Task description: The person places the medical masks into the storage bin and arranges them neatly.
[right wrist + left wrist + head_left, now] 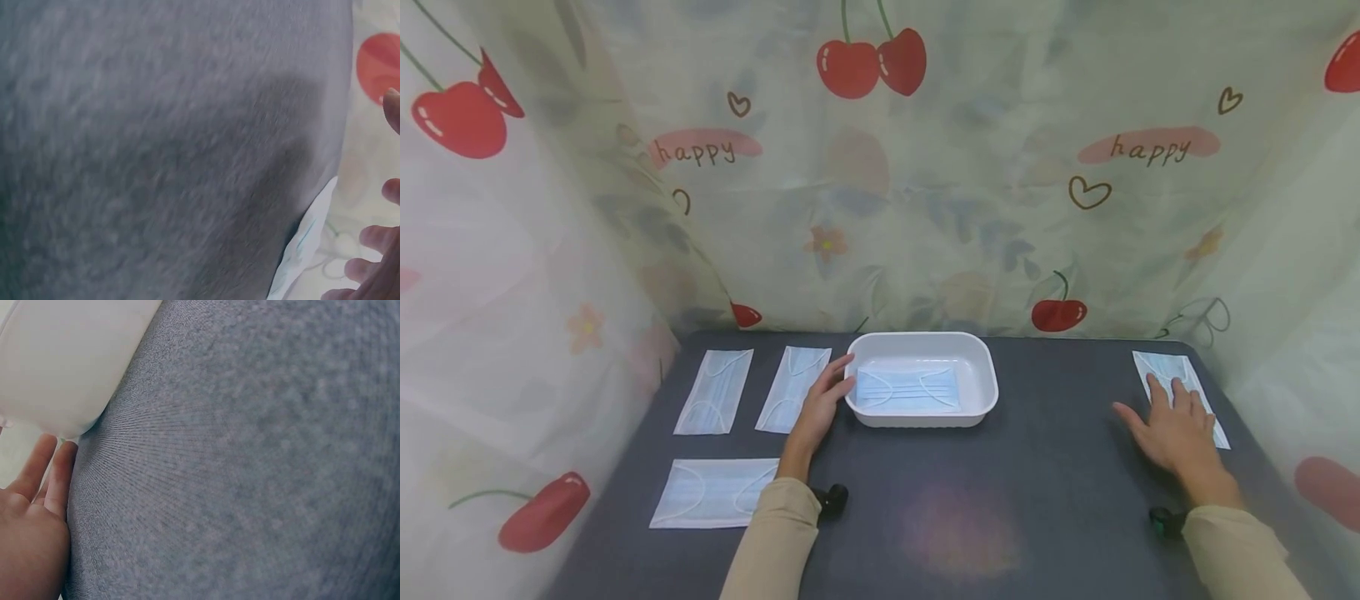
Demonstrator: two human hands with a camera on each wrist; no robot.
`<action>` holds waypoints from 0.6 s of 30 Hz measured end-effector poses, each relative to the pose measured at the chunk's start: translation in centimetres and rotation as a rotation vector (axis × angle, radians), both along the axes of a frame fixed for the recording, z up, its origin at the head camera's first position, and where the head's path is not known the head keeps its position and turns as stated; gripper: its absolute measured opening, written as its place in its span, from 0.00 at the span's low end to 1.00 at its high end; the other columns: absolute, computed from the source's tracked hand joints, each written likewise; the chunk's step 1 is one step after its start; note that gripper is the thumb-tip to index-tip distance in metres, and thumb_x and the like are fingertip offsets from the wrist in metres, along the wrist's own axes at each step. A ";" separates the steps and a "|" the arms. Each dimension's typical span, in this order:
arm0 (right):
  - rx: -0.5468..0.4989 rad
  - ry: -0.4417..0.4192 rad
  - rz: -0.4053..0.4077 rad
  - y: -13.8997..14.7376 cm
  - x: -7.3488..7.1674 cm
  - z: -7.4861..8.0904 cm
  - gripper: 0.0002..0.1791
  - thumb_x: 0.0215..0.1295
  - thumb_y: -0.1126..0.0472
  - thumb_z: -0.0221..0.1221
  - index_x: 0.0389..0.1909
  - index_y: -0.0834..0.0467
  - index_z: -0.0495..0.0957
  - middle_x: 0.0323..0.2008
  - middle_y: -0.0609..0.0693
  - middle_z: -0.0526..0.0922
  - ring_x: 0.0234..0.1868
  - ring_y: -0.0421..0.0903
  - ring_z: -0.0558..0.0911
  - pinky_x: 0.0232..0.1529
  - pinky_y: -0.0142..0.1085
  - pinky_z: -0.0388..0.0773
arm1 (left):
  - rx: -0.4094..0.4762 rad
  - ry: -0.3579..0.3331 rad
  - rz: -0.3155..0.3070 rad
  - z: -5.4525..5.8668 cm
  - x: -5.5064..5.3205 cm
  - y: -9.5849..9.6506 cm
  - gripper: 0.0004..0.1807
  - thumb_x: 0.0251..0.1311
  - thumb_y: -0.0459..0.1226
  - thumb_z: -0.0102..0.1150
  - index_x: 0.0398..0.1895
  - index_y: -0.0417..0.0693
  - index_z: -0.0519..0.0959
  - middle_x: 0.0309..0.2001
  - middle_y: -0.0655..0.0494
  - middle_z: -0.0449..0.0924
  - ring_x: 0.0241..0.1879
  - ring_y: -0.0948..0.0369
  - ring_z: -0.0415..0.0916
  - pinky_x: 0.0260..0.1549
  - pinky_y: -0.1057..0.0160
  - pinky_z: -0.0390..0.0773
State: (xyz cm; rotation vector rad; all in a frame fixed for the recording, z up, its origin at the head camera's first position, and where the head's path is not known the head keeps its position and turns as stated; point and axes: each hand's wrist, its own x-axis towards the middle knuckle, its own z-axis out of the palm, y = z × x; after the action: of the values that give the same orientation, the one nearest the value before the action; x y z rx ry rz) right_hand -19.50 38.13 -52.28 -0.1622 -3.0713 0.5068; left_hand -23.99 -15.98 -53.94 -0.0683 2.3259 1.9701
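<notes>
In the head view, a white plastic tray [921, 422] stands at the back middle of the dark table, with a light blue face mask [908, 392] lying flat inside. My left hand [818, 408] is at the tray's left end, its extended fingertips right at the rim. The left wrist view shows straight fingers [59, 478] against the tray's end wall [53, 369]. On the far right, my right hand [1180, 429] is over another face mask [1165, 364], fingers spread and holding nothing. From the right wrist, that mask [304, 247] appears below the fingertips.
Left of the tray lie two slanted face masks [713, 392] [792, 390]. A third mask [711, 493] lies crosswise nearer the front, partly behind my left sleeve [778, 533]. A cherry-printed curtain [970, 167] encloses the back and sides of the table [1037, 492].
</notes>
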 end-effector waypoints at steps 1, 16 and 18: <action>-0.002 -0.004 -0.004 0.3 0.1 -0.1 0.53 0.73 0.27 0.40 0.79 0.66 0.44 0.72 0.84 0.45 0.71 0.87 0.45 0.63 0.82 0.44 | -0.004 0.003 0.003 0.0 0.0 0.0 0.24 0.74 0.48 0.53 0.72 0.68 0.70 0.76 0.50 0.66 0.79 0.48 0.56 0.78 0.38 0.49; -0.007 0.005 -0.113 3.6 1.4 -1.3 0.54 0.73 0.30 0.44 0.74 0.75 0.47 0.65 0.88 0.52 0.64 0.87 0.54 0.59 0.76 0.54 | -0.013 0.014 0.016 0.1 0.1 0.1 0.24 0.74 0.47 0.53 0.71 0.69 0.71 0.75 0.50 0.66 0.79 0.49 0.58 0.78 0.39 0.52; -0.017 -0.007 -0.126 3.6 1.5 -1.1 0.54 0.74 0.31 0.45 0.73 0.78 0.46 0.64 0.88 0.52 0.64 0.86 0.55 0.60 0.75 0.54 | -0.013 0.018 0.014 0.1 0.1 0.1 0.24 0.74 0.46 0.53 0.71 0.68 0.71 0.75 0.49 0.67 0.78 0.48 0.58 0.78 0.39 0.52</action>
State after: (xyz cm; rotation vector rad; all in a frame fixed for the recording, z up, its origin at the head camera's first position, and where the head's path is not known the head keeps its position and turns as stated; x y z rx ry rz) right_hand -17.96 41.76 -53.39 -0.3557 -3.0382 0.5271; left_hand -23.88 -15.88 -53.89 -0.0684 2.3560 1.9708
